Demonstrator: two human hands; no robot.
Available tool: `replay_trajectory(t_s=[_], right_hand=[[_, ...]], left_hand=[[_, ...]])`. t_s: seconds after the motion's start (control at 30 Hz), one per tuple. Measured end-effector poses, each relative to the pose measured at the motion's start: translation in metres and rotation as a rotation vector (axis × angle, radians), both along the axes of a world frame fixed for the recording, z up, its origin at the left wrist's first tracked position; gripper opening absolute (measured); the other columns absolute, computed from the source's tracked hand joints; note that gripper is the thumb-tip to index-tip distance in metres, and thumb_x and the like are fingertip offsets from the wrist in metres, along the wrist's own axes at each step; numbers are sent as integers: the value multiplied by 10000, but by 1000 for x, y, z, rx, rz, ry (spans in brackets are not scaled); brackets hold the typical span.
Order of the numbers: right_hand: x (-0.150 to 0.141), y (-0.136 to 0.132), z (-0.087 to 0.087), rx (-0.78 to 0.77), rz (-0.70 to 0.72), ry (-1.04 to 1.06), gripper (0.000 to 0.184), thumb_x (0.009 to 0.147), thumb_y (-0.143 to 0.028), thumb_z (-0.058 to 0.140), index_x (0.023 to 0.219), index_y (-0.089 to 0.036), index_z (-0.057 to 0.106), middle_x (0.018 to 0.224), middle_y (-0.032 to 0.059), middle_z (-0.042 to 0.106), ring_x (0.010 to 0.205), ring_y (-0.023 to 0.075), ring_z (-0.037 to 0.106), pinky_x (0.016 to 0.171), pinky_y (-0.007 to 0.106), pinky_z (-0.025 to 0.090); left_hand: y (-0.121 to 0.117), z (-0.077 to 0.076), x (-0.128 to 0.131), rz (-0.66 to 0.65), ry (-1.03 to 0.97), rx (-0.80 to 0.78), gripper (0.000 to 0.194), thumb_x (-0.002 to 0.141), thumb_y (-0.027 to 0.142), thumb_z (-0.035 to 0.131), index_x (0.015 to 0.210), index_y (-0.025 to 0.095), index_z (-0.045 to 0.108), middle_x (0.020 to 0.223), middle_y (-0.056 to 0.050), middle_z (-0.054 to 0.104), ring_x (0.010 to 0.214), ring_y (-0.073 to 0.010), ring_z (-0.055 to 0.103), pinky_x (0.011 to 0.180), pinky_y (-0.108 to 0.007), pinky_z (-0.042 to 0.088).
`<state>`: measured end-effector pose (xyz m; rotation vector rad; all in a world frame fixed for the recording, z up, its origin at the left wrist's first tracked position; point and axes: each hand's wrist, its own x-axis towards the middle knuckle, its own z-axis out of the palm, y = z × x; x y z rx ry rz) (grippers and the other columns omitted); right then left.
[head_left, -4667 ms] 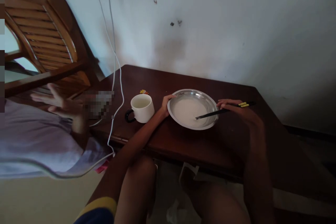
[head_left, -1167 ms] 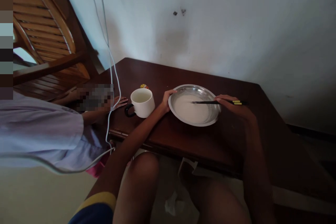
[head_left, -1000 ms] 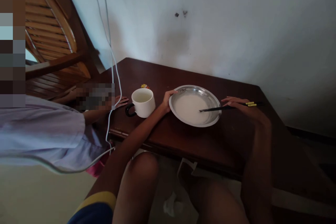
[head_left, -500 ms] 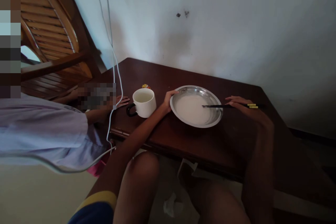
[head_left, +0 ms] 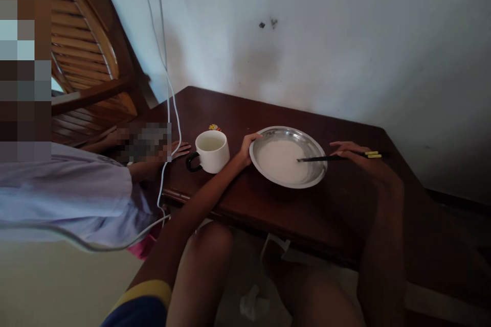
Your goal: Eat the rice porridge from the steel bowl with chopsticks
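A wide metal bowl (head_left: 321,176) stands on the dark wooden table, with a milky white mixture (head_left: 278,161) in it. My left hand (head_left: 248,148) grips the bowl's left rim, its thumb over the edge and the other fingers mostly hidden. From the right, my right hand (head_left: 355,155) holds a pair of black chopsticks (head_left: 326,158) with yellow-banded ends. Their tips reach into the bowl at the surface of the white mixture. Left of my left hand is a white mug (head_left: 215,156) with a black handle and pale liquid inside.
A small yellow and red object (head_left: 215,127) lies behind the mug. White cables (head_left: 174,107) hang down at the left. Another person's hand (head_left: 182,149) rests on the table's left end, beside a wooden chair (head_left: 88,46). The wall (head_left: 326,51) borders the table's far edge.
The whole view has shifted slightly. The chopstick tips sit slightly further right and lower in the bowl. My left hand keeps its grip on the rim.
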<state>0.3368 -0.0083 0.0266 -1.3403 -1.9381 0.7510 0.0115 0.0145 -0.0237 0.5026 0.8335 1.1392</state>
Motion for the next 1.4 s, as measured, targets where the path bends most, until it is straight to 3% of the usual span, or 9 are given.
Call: replay_trajectory(t_s=[0.2,0.3,0.43,0.53,0.67,0.8,1.0,1.2,1.4], right_hand=[[-33,-9,-3,-84,202,-32,384,771,-646,675,859,-288,779,1364,46,626,1427,319,433,1232,525,295],[-46,-1,-14,21,55,-47,384,797,-624,648,918,-282,773,1352,65,619,1431,315,419,1245,540,246],[-25,6,-13,63,-72,12,324,798,-573,633,782,-264,730,1138,74,695,1334,319,518,1217,558,284],[-10,1,-4,-6,3,35,319,797,-558,643,701,-261,710,1202,52,692,1346,311,516,1211,543,305],[-28,-6,-6,-45,152,20,328,775,-589,677,762,-267,737,1303,45,665,1368,298,500,1216,521,316],[-49,0,-17,43,74,0,326,771,-578,657,891,-284,731,1190,51,701,1303,301,540,1191,535,336],[-27,6,-11,34,-162,180,236,742,-472,647,826,-252,643,1140,60,700,1194,302,605,1119,549,386],[-21,-6,2,-102,12,204,274,692,-528,765,672,-265,689,1255,40,706,1424,335,450,1227,548,269],[-25,-7,1,-118,-26,211,342,741,-631,713,789,-299,779,1194,14,742,1349,309,543,1237,519,290]], left_hand=[[-2,2,2,33,-14,12,217,767,176,525,856,160,723,641,-45,702,782,-249,689,764,-333,521],[-3,2,2,17,-26,33,184,749,185,559,839,161,718,642,-48,700,740,-241,681,769,-333,520],[-3,3,2,30,-21,8,196,764,172,533,829,151,716,614,-46,686,712,-228,670,731,-314,510],[-4,5,2,38,-41,-11,214,764,162,527,848,139,723,650,-49,706,712,-224,665,743,-320,510],[-5,6,2,14,-55,-17,211,761,174,542,856,129,726,684,-62,721,657,-206,639,744,-328,507],[-3,3,1,27,-61,-23,223,749,179,556,887,162,729,664,-59,710,726,-237,660,754,-335,501],[-1,2,1,26,-44,-3,173,748,180,559,824,155,712,619,-56,677,663,-216,632,727,-317,484],[1,0,0,9,-15,-21,182,755,218,568,849,135,699,621,-56,677,605,-198,603,696,-320,483],[-2,3,2,26,-26,-17,232,761,190,540,904,123,710,633,-58,693,652,-212,643,664,-304,480]])
